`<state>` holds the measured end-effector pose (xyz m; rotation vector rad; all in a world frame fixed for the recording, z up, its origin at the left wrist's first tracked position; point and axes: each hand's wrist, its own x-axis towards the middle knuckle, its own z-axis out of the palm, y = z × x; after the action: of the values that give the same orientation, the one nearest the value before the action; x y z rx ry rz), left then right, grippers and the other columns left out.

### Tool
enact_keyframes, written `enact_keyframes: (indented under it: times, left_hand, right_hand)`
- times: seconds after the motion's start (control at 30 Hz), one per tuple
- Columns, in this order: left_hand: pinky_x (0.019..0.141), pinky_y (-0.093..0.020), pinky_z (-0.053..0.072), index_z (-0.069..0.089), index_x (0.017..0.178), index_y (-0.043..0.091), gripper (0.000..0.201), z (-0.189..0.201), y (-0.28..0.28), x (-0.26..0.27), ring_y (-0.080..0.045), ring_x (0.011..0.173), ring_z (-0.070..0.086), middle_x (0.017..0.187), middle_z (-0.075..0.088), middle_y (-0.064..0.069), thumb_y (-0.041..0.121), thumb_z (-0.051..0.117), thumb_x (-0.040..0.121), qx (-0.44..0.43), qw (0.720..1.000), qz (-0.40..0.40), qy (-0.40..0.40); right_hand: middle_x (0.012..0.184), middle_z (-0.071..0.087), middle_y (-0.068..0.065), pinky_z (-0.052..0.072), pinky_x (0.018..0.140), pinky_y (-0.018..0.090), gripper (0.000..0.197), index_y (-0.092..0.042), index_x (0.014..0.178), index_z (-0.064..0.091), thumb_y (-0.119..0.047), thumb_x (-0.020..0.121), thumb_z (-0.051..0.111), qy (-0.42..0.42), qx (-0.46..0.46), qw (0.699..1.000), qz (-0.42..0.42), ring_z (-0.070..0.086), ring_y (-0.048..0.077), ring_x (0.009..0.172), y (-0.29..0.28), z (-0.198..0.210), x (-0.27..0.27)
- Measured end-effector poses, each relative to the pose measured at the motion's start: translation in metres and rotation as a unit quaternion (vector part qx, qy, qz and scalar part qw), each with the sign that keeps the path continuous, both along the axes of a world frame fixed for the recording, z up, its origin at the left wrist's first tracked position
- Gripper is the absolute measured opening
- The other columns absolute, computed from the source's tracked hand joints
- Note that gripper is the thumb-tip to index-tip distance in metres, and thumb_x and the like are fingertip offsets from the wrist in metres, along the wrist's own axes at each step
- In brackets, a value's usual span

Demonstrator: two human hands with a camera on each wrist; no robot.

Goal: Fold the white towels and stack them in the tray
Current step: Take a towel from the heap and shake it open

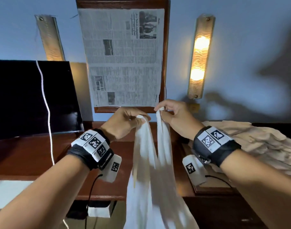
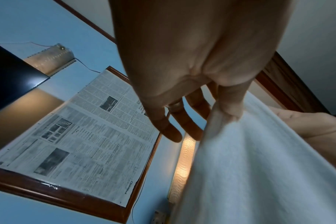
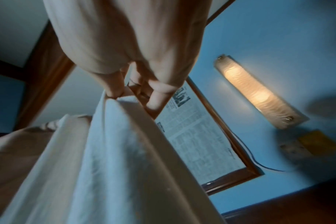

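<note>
Both hands up in front of wall frame [image 1: 123, 55], near each other. Left hand [image 1: 123, 123] pinches one top corner of white towel [image 1: 151, 162]; right hand [image 1: 172, 116] pinches the other. Towel hangs down btwn forearms, over desk [image 1: 25, 156] edge. Beige cloth [image 1: 257, 142] heaped at right on desk.
</note>
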<state>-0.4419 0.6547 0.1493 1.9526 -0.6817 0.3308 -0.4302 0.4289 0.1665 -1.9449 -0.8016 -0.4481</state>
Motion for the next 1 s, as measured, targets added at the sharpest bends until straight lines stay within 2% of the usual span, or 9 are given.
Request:
enact_keyframes:
  times: [0.1,0.17,0.23,0.47,0.63,0.73,0.87,0.93,1.0]
  left_hand:
    - [0.077,-0.036,0.055,0.081,0.088,0.019,0.007,0.006,0.000,-0.007,-0.020,0.081,0.067,0.087,0.078,-0.008,0.022,0.074,0.088,-0.073,0.997,-0.005,-0.028]
    - [0.076,-0.026,0.056,0.080,0.081,0.019,0.008,0.009,0.002,-0.010,-0.014,0.079,0.068,0.084,0.077,-0.002,0.018,0.072,0.084,-0.130,0.991,-0.003,-0.035]
    - [0.080,-0.028,0.056,0.081,0.078,0.022,0.011,0.013,0.004,-0.012,-0.016,0.082,0.068,0.086,0.078,-0.006,0.017,0.072,0.081,-0.170,0.985,-0.013,-0.028]
    - [0.085,-0.027,0.056,0.078,0.092,0.005,0.013,0.020,0.016,-0.015,-0.014,0.087,0.070,0.091,0.077,-0.004,0.006,0.067,0.086,-0.205,0.975,-0.086,-0.005]
    - [0.088,-0.029,0.056,0.078,0.090,0.005,0.014,0.016,0.019,-0.016,-0.017,0.088,0.071,0.092,0.076,-0.005,0.016,0.074,0.082,-0.222,0.969,-0.104,0.001]
    - [0.083,-0.031,0.056,0.072,0.086,0.002,0.022,0.013,0.021,-0.011,-0.021,0.083,0.069,0.087,0.074,-0.008,0.020,0.082,0.077,-0.248,0.965,-0.081,0.013]
    - [0.070,-0.033,0.052,0.067,0.069,0.012,0.036,0.004,0.022,-0.009,-0.024,0.070,0.059,0.073,0.068,-0.007,0.035,0.094,0.063,-0.268,0.961,-0.047,0.047]
    - [0.069,-0.033,0.050,0.071,0.070,0.014,0.028,-0.005,0.019,-0.012,-0.024,0.070,0.059,0.074,0.069,-0.009,0.032,0.092,0.067,-0.272,0.958,-0.040,0.082]
    - [0.078,-0.045,0.044,0.076,0.084,0.009,0.020,-0.014,0.013,-0.017,-0.033,0.082,0.056,0.089,0.068,-0.020,0.028,0.081,0.080,-0.283,0.949,-0.049,0.129]
  right_hand:
    - [0.078,0.067,-0.005,0.048,0.076,0.012,0.020,-0.028,0.091,0.069,-0.009,0.088,0.072,0.000,0.016,0.999,0.029,0.062,0.000,0.075,0.010,0.011,-0.006]
    - [0.077,0.069,-0.009,0.047,0.071,0.009,0.016,-0.024,0.088,0.071,-0.009,0.084,0.077,0.008,0.032,0.998,0.044,0.062,-0.004,0.074,0.015,0.022,-0.012]
    - [0.075,0.071,-0.016,0.047,0.072,0.008,0.019,-0.025,0.085,0.072,-0.007,0.083,0.077,0.000,0.034,0.997,0.069,0.063,-0.007,0.075,0.020,0.034,-0.015]
    - [0.081,0.074,-0.008,0.050,0.071,0.015,0.009,-0.015,0.092,0.075,-0.009,0.086,0.074,0.005,0.033,0.990,0.136,0.067,0.001,0.076,0.039,0.049,-0.014]
    - [0.088,0.072,-0.002,0.053,0.079,0.021,0.010,-0.013,0.096,0.072,-0.006,0.092,0.066,0.021,0.029,0.987,0.158,0.066,0.004,0.085,0.046,0.043,-0.015]
    - [0.102,0.072,0.002,0.052,0.092,0.026,0.017,-0.016,0.109,0.071,-0.021,0.096,0.061,0.066,0.002,0.979,0.192,0.065,0.011,0.100,0.049,0.037,-0.014]
    - [0.093,0.061,0.001,0.043,0.086,0.020,0.018,-0.007,0.099,0.066,-0.023,0.098,0.056,0.141,0.023,0.965,0.222,0.055,0.010,0.093,0.052,0.024,-0.013]
    - [0.093,0.064,-0.004,0.045,0.090,0.024,0.012,-0.015,0.096,0.066,-0.020,0.100,0.056,0.163,0.041,0.962,0.216,0.057,0.009,0.095,0.051,0.016,-0.010]
    - [0.094,0.065,-0.004,0.046,0.092,0.031,0.010,-0.018,0.096,0.066,-0.024,0.098,0.058,0.154,0.037,0.969,0.189,0.059,0.011,0.095,0.049,0.008,-0.005]
